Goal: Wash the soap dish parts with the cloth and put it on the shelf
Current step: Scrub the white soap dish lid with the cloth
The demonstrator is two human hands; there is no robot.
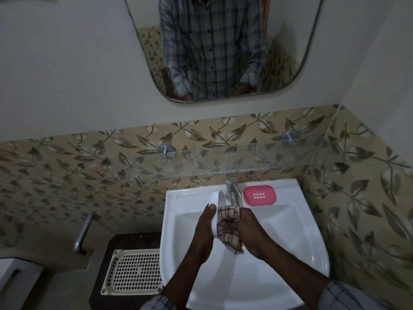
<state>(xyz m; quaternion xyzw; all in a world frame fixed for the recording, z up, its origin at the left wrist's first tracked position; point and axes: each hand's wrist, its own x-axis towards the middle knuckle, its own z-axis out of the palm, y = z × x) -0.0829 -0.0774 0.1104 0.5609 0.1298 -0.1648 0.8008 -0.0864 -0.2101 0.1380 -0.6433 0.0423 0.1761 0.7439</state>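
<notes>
From my remote station I read the grips first. The left hand point(204, 229) is curled round the white soap dish part point(216, 199), thumb on its upper rim, holding it on edge above the basin. The right hand point(252, 233) is closed on the checked cloth point(230, 217), bunched and pressed against the inner face of that part.

Containers:
1. The sink point(283, 238) lies below both hands; I cannot tell whether it holds water.
2. The pink soap dish part point(259, 195) rests flat on the sink's back rim, just right of the tap point(232, 191).
3. A white perforated tray point(134, 271) sits on a dark stand point(125, 240) left of the sink.

Surroundings: a glass shelf point(245, 159) spans the leaf-patterned tiles point(67, 166) above the tap. A mirror point(214, 41) hangs higher on the wall.
</notes>
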